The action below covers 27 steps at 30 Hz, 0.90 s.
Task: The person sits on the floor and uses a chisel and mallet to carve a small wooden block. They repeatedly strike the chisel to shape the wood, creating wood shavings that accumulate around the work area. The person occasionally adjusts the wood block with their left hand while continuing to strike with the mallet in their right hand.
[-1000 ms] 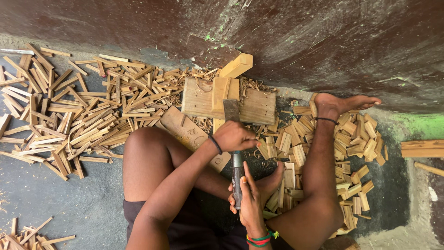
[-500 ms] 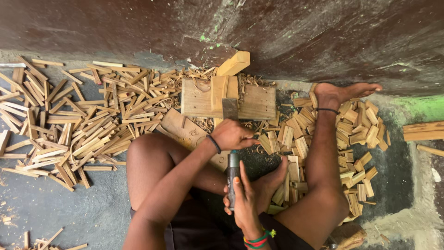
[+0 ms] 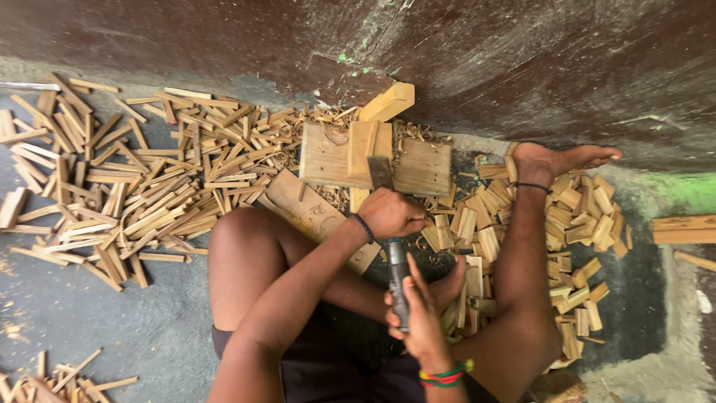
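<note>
The right hand [image 3: 421, 321] has slid slightly up the handle of the chopping tool [image 3: 397, 276], whose blade now rests on the upright wood piece [image 3: 363, 149] just beyond the left hand [image 3: 388, 214].

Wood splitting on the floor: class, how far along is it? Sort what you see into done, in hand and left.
Done: thin pale split wooden sticks lie heaped at left. In hand: the left hand steadies an upright pale wood piece on the flat wooden block; the right hand grips the dark-handled blade. Left: short chunky wood pieces piled at right.
</note>
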Each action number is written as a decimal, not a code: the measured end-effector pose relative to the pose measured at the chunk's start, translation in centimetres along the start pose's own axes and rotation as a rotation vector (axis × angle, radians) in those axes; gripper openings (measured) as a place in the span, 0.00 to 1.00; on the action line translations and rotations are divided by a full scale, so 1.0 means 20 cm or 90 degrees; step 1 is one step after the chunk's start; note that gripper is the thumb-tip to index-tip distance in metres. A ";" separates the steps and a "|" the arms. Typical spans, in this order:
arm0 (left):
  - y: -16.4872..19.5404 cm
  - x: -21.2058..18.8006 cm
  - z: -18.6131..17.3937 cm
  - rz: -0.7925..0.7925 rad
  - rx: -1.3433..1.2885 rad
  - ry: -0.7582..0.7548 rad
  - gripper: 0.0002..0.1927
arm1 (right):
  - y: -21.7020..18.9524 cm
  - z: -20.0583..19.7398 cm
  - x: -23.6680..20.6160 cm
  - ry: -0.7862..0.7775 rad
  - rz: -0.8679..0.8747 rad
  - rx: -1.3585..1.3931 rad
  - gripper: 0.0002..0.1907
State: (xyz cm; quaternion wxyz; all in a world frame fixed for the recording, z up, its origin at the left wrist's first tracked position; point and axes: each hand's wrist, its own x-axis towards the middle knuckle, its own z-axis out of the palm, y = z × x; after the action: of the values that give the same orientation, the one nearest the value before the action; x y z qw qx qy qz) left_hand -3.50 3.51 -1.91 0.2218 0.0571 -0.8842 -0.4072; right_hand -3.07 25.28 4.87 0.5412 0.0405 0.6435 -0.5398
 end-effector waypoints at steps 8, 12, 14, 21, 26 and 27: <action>0.03 -0.01 0.01 0.049 -0.020 -0.048 0.22 | 0.16 0.08 -0.08 0.033 -0.081 -0.014 0.34; 0.00 -0.02 0.07 0.042 -0.032 -0.004 0.23 | 0.13 0.08 -0.08 0.058 -0.080 -0.056 0.34; -0.01 -0.01 0.09 0.015 -0.069 0.019 0.22 | 0.07 0.05 -0.08 0.068 -0.077 -0.126 0.33; -0.04 -0.02 0.09 0.055 -0.043 0.089 0.20 | 0.04 0.02 -0.04 0.066 -0.071 -0.118 0.33; -0.10 -0.04 0.07 0.054 -0.061 0.013 0.19 | 0.13 0.08 -0.01 0.060 -0.067 -0.080 0.34; -0.12 -0.02 0.07 0.050 -0.061 -0.009 0.19 | 0.12 0.09 0.00 0.062 -0.070 -0.079 0.34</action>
State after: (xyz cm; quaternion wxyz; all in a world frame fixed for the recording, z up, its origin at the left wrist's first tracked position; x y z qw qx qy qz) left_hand -3.92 3.02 -4.58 0.2335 0.0089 -0.8668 -0.4405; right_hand -0.44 24.83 3.62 0.4803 -0.0022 0.7023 -0.5254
